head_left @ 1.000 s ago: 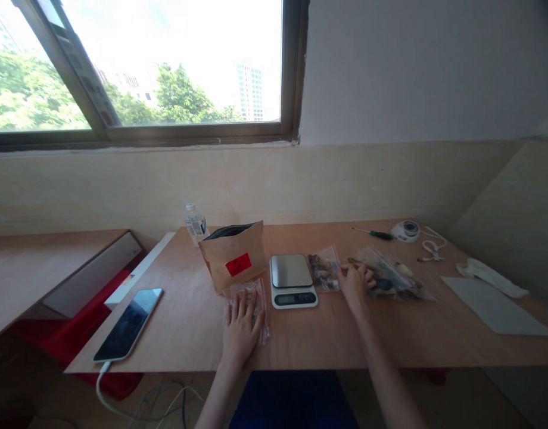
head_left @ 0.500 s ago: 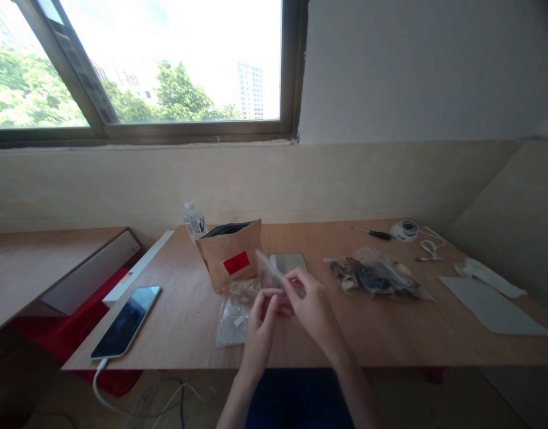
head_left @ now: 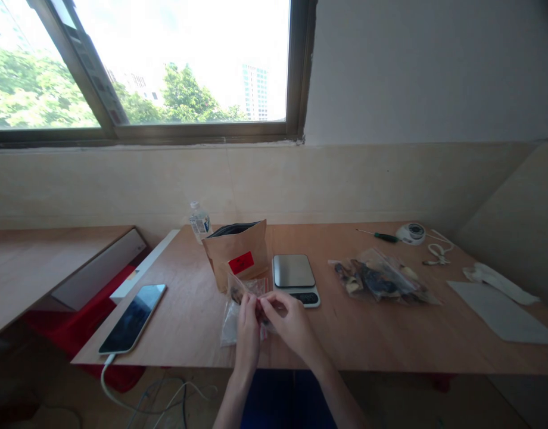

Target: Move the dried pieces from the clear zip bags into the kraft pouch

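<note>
Both hands meet at the table's near edge over a small clear plastic bag (head_left: 239, 290) with dark contents. My left hand (head_left: 248, 322) pinches the bag from the left, and my right hand (head_left: 288, 322) pinches it from the right, fingers closed. More clear bags (head_left: 229, 322) lie flat under them on the wooden table (head_left: 372, 333). A digital kitchen scale (head_left: 295, 277) stands just behind my right hand. A brown paper pouch (head_left: 238, 253) with a red label stands open behind the bags.
A heap of clear bags with dark items (head_left: 381, 279) lies right of the scale. A phone (head_left: 131, 317) on a cable lies at the left. A water bottle (head_left: 199, 222), a green screwdriver (head_left: 376, 236), a tape roll (head_left: 413, 233) and grey sheets (head_left: 501, 313) sit around.
My right hand left the heap at the right with one small bag and came to the middle. My left hand lifted off the flat bags and now both hands grip that small bag.
</note>
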Demonstrator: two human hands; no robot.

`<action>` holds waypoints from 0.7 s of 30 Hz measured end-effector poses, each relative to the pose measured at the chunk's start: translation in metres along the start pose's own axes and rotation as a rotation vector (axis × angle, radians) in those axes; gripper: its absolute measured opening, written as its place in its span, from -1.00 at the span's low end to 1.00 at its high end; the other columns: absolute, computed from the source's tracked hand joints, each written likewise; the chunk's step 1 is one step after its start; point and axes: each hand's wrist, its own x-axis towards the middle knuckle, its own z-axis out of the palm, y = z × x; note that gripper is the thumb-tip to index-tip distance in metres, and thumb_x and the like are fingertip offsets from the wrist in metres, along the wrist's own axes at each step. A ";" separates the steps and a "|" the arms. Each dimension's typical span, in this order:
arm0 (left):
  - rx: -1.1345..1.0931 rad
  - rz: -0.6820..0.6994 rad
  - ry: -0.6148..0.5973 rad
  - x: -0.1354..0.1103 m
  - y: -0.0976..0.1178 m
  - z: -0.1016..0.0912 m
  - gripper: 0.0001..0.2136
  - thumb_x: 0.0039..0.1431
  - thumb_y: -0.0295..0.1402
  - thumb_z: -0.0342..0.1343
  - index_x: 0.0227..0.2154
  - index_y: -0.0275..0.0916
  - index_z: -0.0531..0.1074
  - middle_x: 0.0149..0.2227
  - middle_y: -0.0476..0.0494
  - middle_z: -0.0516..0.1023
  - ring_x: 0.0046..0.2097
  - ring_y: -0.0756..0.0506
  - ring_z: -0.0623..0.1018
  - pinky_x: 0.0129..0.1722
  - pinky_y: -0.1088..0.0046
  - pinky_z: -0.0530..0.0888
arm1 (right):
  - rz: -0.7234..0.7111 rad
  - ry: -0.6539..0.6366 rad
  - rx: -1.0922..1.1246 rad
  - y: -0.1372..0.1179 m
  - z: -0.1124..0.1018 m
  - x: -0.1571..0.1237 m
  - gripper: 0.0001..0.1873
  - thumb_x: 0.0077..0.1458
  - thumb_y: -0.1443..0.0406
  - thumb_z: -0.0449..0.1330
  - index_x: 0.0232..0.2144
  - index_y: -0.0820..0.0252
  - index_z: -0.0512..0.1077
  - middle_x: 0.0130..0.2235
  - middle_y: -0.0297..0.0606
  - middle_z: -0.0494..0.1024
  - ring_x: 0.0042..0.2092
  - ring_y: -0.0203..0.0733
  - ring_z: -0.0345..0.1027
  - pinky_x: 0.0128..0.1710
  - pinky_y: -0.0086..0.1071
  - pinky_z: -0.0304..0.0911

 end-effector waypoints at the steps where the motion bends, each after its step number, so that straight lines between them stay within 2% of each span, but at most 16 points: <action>1: 0.032 0.014 -0.014 -0.001 0.001 0.000 -0.74 0.05 -0.11 0.01 -0.46 -0.23 0.30 -0.45 -0.02 0.39 -0.36 -0.05 0.43 -0.33 0.46 0.40 | 0.014 -0.006 0.015 0.000 -0.001 0.000 -0.80 0.10 0.23 0.08 -0.44 0.20 0.44 -0.37 -0.29 0.54 -0.31 -0.25 0.43 -0.26 -0.43 0.31; 5: 0.200 0.134 -0.063 -0.004 0.008 0.003 -0.79 0.10 -0.16 -0.03 -0.46 -0.21 0.31 -0.44 -0.03 0.40 -0.33 -0.06 0.42 -0.33 0.48 0.37 | 0.052 0.012 0.041 -0.003 -0.005 -0.002 -0.83 0.06 0.22 0.11 -0.45 0.20 0.41 -0.40 -0.29 0.53 -0.33 -0.24 0.44 -0.31 -0.44 0.32; 9: 0.321 0.248 -0.144 -0.006 0.015 0.009 -0.79 0.14 -0.23 -0.07 -0.53 -0.22 0.24 -0.58 0.06 0.30 -0.50 0.02 0.32 -0.49 0.55 0.27 | 0.027 0.113 -0.069 -0.008 -0.012 -0.001 -0.84 0.03 0.24 0.11 -0.52 0.19 0.36 -0.48 -0.32 0.51 -0.38 -0.25 0.42 -0.37 -0.45 0.30; 12: 0.351 0.266 -0.163 -0.011 0.020 0.011 -0.76 0.16 -0.27 -0.11 -0.58 -0.21 0.16 -0.65 0.10 0.23 -0.58 0.05 0.25 -0.56 0.57 0.20 | 0.055 0.370 -0.129 -0.002 -0.028 0.007 -0.86 0.02 0.24 0.11 -0.50 0.19 0.33 -0.49 -0.30 0.50 -0.45 -0.25 0.40 -0.42 -0.42 0.29; 14: 0.373 0.285 -0.176 -0.015 0.022 0.011 -0.74 0.17 -0.28 -0.11 -0.61 -0.21 0.14 -0.66 0.10 0.22 -0.59 0.05 0.24 -0.56 0.57 0.18 | 0.066 0.568 -0.051 0.003 -0.041 0.014 -0.86 0.01 0.23 0.12 -0.49 0.18 0.28 -0.45 -0.25 0.53 -0.47 -0.24 0.40 -0.44 -0.40 0.30; 16: 0.372 0.284 -0.229 -0.018 0.021 0.010 -0.73 0.17 -0.26 -0.09 -0.61 -0.22 0.18 -0.64 0.07 0.24 -0.56 0.04 0.27 -0.53 0.56 0.21 | 0.027 0.664 0.073 0.005 -0.050 0.019 -0.82 0.00 0.21 0.13 -0.48 0.16 0.22 -0.37 -0.19 0.55 -0.44 -0.24 0.43 -0.43 -0.39 0.33; 19: 0.228 0.251 -0.314 -0.013 0.015 0.007 -0.70 0.21 -0.24 -0.17 -0.55 -0.25 0.29 -0.52 -0.03 0.36 -0.43 -0.01 0.39 -0.38 0.52 0.32 | -0.049 0.635 0.168 -0.003 -0.052 0.021 -0.80 0.04 0.18 0.13 -0.44 0.16 0.20 -0.29 -0.14 0.56 -0.37 -0.23 0.46 -0.37 -0.38 0.35; 21: 0.123 0.228 -0.287 -0.005 0.008 0.004 -0.73 0.19 -0.25 -0.16 -0.47 -0.25 0.35 -0.40 -0.08 0.44 -0.31 -0.05 0.44 -0.24 0.46 0.36 | -0.071 0.599 0.188 -0.011 -0.048 0.020 -0.80 0.06 0.17 0.12 -0.42 0.16 0.22 -0.29 -0.16 0.56 -0.35 -0.25 0.47 -0.33 -0.38 0.36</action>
